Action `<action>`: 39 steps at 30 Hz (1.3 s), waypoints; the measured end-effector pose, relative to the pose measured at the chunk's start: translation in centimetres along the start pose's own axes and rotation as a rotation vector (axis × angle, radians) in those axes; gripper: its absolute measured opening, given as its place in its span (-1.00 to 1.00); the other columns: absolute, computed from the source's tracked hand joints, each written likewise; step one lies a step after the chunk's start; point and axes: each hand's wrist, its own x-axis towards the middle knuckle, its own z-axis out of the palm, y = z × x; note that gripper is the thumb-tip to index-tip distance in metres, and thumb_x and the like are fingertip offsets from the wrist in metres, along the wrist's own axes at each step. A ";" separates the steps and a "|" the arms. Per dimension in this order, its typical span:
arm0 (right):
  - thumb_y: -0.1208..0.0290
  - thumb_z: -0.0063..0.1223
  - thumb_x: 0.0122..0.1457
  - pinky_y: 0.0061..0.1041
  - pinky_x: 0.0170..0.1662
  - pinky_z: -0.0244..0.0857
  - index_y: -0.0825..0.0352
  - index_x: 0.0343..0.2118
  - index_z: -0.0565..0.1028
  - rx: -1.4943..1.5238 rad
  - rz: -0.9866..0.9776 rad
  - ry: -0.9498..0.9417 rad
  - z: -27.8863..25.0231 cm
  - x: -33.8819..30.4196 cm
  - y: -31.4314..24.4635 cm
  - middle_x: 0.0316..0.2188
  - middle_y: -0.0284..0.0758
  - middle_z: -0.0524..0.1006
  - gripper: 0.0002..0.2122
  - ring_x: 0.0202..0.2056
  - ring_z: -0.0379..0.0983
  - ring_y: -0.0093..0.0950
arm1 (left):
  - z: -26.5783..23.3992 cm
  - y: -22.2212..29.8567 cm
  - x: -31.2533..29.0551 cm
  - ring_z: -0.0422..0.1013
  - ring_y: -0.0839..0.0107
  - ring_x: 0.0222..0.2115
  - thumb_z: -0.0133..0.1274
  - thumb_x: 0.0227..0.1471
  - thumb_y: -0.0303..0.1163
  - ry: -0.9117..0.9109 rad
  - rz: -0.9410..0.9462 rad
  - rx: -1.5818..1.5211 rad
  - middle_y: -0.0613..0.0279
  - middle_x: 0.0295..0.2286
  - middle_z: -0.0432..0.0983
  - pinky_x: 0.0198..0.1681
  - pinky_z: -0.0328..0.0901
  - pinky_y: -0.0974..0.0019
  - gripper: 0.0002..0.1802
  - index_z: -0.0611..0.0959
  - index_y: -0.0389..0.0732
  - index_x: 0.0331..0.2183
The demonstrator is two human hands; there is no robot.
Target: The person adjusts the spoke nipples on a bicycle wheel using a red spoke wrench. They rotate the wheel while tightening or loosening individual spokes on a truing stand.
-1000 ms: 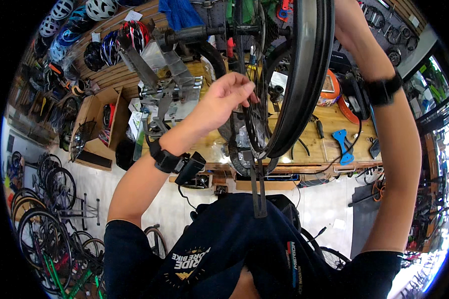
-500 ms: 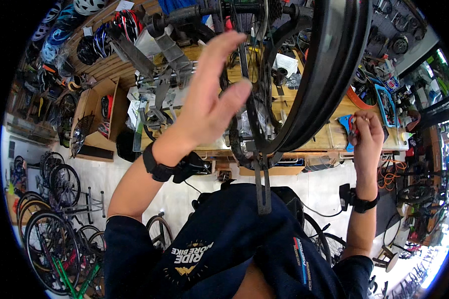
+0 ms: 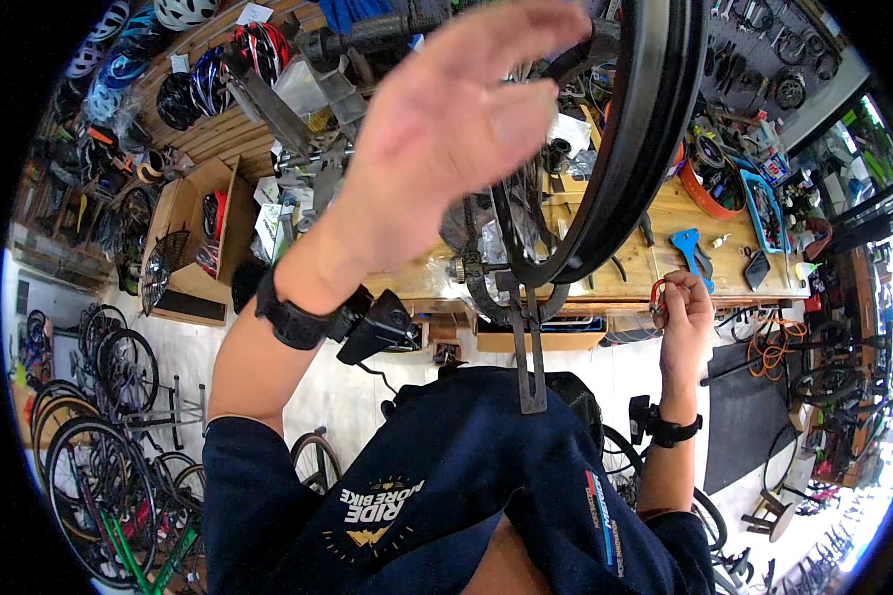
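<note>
A black bicycle wheel rim [image 3: 655,129] without a tyre stands upright in a truing stand [image 3: 528,347], whose slotted metal arm points toward me. My left hand [image 3: 437,149] is raised in front of the wheel's left side, fingers stretched out and thumb apart, slightly blurred. It hides the hub and most of the spokes, and I cannot tell whether it touches any of them. My right hand [image 3: 687,312] is at the bench's front edge, its fingers pinched round a small red ring-shaped spoke wrench [image 3: 657,291]. Just beyond that hand lies a blue-handled tool [image 3: 687,243].
The wooden workbench [image 3: 615,263] carries an orange round bin [image 3: 712,188] and a blue tray [image 3: 764,208] of small parts. At left stands an open cardboard box [image 3: 191,213]. Bicycles [image 3: 109,486] crowd the floor at lower left. An orange cable [image 3: 779,347] hangs at right.
My left hand has moved up and to the right across the wheel. My right hand has come left and nearer with the spoke wrench, uncovering the blue-handled tool.
</note>
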 end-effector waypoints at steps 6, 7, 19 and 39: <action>0.53 -0.05 0.27 -0.76 -0.58 0.03 0.34 -0.27 0.46 -0.022 0.001 0.029 -0.5 -0.6 0.1 -0.61 -0.55 0.37 -0.94 -0.63 0.17 -0.79 | -3.6 2.2 5.6 0.32 0.09 0.05 -0.24 0.27 -0.04 -0.132 0.126 -0.095 -0.01 0.10 0.25 0.16 0.18 0.09 -0.41 0.28 -0.27 0.14; 0.53 -0.05 0.27 -0.76 -0.58 0.03 0.33 -0.27 0.46 -0.025 -0.007 0.036 -0.6 -0.7 0.1 -0.61 -0.55 0.37 -0.94 -0.63 0.17 -0.79 | -4.0 1.9 5.5 0.28 0.11 0.08 -0.25 0.26 0.00 -0.077 0.165 0.043 -0.01 0.10 0.24 0.16 0.16 0.08 -0.37 0.26 -0.27 0.15; 0.53 -0.04 0.26 -0.76 -0.59 0.05 0.34 -0.26 0.46 -0.017 0.026 0.030 -1.5 -1.8 1.8 -0.60 -0.55 0.37 -0.94 -0.61 0.16 -0.79 | -4.1 -9.7 -5.8 0.32 0.32 -0.01 -0.37 0.23 0.27 0.212 -0.779 0.178 0.09 -0.06 0.43 0.09 0.16 0.30 -0.23 0.51 -0.29 -0.06; 0.34 -0.06 0.29 -0.60 -0.53 0.12 0.29 -0.35 0.42 0.803 0.700 -0.483 1.9 -1.1 -2.3 -0.58 -0.40 0.38 -0.86 -0.58 0.25 -0.59 | 1.2 0.2 -7.2 0.29 0.60 -0.40 0.00 0.19 -0.43 0.332 -0.234 0.469 0.35 -0.41 0.39 -0.30 0.23 0.49 -0.82 0.45 -0.28 -0.19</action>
